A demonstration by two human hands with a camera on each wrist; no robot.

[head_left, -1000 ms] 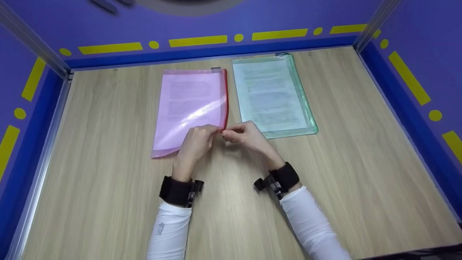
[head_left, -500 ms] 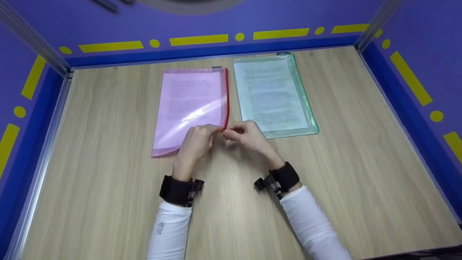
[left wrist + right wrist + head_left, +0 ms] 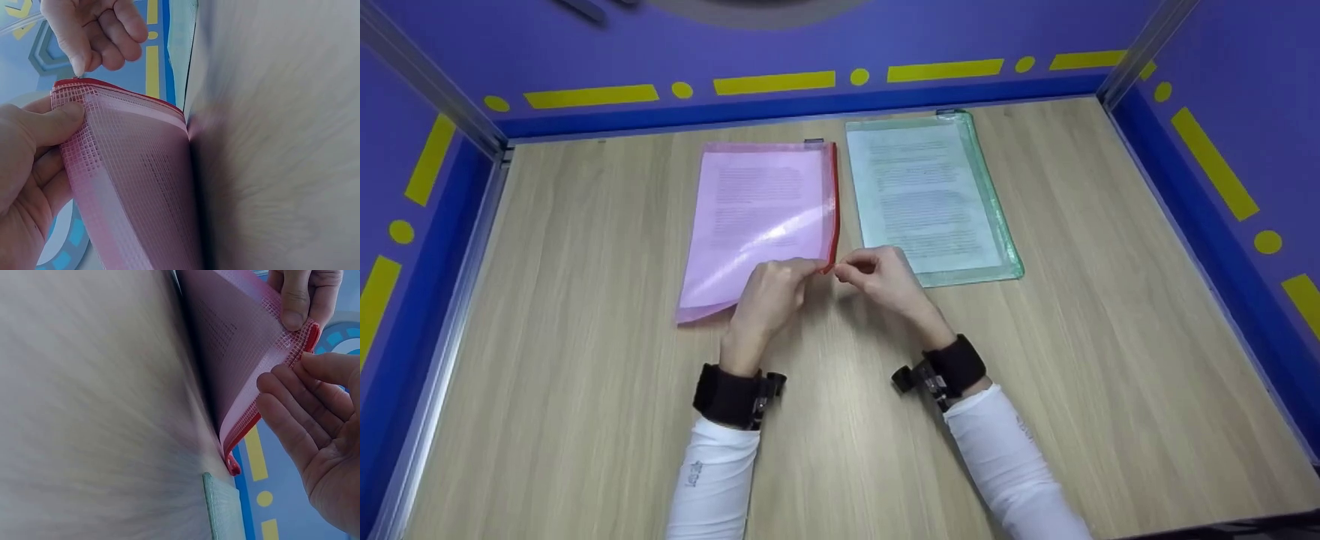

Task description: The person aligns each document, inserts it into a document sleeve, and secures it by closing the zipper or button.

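Note:
A pink mesh zipper pouch (image 3: 761, 184) with a printed sheet inside lies on the table, its near right corner lifted. My left hand (image 3: 769, 296) grips that corner, thumb on the mesh face and fingers behind it in the left wrist view. Along the pouch's right side runs a red zipper (image 3: 135, 93). My right hand (image 3: 885, 281) is at the near end of this zipper, thumb and forefinger pinching the tiny zipper pull, mostly hidden by the fingertips. Its other fingers are loosely bent, as the right wrist view shows.
A green zipper pouch (image 3: 926, 199), also with a printed sheet inside, lies flat to the right of the pink one, close behind my right hand. Blue-purple panels (image 3: 780, 52) with yellow marks border the wooden table (image 3: 585, 375) at the back and both sides.
My right hand has shifted slightly right and away from me at the zipper's near end. The pink pouch's lifted corner has moved a little right with my left hand.

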